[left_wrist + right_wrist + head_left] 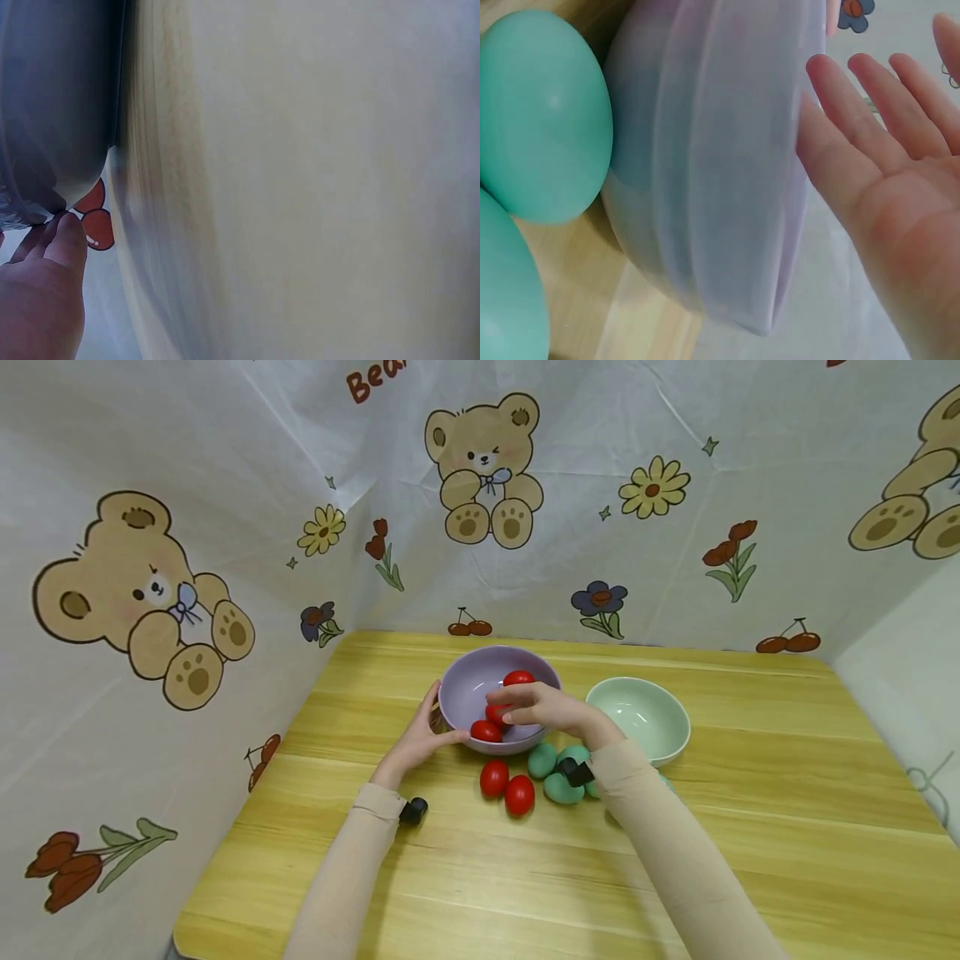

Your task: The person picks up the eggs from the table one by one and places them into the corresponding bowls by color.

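Note:
My left hand (pixel 417 742) rests against the left side of a purple bowl (pixel 468 681), its thumb and fingers spread along the curved wall. In the left wrist view its fingertips (pixel 69 232) touch the bowl's outside. Over the bowl hovers my right hand (pixel 551 708), fingers extended and loosely bent. The right wrist view shows its bare palm (pixel 922 202) with nothing in it. Red eggs (pixel 486 732) lie inside the bowl, partly hidden by the right hand. Two more red eggs (pixel 520 796) lie on the table in front of it.
Several green eggs (pixel 562 789) sit in front of the bowls, partly covered by the right forearm. A pale green bowl (pixel 641 714) stands to the right. The wooden table (pixel 787 777) meets a bear-printed cloth (pixel 525 585) at its back and left.

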{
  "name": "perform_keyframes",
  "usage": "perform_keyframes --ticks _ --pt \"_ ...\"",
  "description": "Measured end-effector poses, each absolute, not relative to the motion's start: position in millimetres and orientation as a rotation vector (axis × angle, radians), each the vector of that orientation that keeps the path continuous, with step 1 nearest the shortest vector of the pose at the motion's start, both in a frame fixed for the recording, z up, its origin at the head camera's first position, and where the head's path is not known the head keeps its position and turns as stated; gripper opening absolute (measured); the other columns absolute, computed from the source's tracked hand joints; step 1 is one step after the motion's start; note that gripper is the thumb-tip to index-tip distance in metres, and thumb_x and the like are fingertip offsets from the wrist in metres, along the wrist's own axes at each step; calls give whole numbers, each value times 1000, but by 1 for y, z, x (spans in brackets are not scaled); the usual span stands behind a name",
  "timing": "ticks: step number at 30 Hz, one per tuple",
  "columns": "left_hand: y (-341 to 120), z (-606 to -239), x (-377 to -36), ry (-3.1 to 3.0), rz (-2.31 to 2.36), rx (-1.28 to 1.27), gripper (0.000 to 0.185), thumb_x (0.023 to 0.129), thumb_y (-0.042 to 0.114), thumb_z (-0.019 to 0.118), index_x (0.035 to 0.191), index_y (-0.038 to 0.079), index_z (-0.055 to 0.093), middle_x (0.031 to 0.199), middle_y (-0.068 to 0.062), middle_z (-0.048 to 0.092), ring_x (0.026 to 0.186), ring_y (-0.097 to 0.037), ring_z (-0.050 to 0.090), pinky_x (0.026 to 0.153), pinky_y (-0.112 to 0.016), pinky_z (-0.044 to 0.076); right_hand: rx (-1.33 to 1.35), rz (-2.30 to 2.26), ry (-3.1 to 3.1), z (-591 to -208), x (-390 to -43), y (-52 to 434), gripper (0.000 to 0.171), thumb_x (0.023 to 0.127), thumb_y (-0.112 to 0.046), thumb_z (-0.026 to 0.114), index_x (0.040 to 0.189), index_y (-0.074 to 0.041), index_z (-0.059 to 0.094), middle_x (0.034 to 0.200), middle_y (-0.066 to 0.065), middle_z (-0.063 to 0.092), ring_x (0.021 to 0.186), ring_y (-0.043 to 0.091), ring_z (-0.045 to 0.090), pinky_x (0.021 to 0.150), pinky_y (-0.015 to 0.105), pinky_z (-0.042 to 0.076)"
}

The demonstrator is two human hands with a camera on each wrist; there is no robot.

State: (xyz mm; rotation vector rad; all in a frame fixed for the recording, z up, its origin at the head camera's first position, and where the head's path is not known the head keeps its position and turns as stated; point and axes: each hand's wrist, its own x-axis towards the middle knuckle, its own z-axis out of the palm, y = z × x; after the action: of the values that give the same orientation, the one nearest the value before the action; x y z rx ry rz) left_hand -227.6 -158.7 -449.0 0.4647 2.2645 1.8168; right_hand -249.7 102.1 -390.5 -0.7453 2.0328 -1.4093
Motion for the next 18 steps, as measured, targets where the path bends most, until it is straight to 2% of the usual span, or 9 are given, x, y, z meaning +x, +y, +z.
perform_keyframes --ticks 5,12,18 --pt "-158 -448 -227 2267 1811 454 103 79 13 75 149 9 -2 151 -19 7 135 -38 16 108 -40 21 -709 -1517 1989 -389 -244 108 42 90 -18 58 132 -12 53 135 7 48 125 31 37 102 49 31" --pt "-158 -449 -228 2265 1823 466 103 79 12 75 149 8 -2 151 -19 8 135 -37 17 108 -40 22 -623 -1765 1904 -391 -235 118 42 92 -12 57 133 -7 50 134 8 49 123 34 42 101 41 36" --pt "-158 -450 -228 2277 1819 452 105 78 14 76 149 8 -1 151 -18 9 135 -37 18 107 -39 23 -520 -1875 1864 -392 -225 127 45 90 -14 62 132 -7 50 134 11 48 119 31 48 103 39 33"
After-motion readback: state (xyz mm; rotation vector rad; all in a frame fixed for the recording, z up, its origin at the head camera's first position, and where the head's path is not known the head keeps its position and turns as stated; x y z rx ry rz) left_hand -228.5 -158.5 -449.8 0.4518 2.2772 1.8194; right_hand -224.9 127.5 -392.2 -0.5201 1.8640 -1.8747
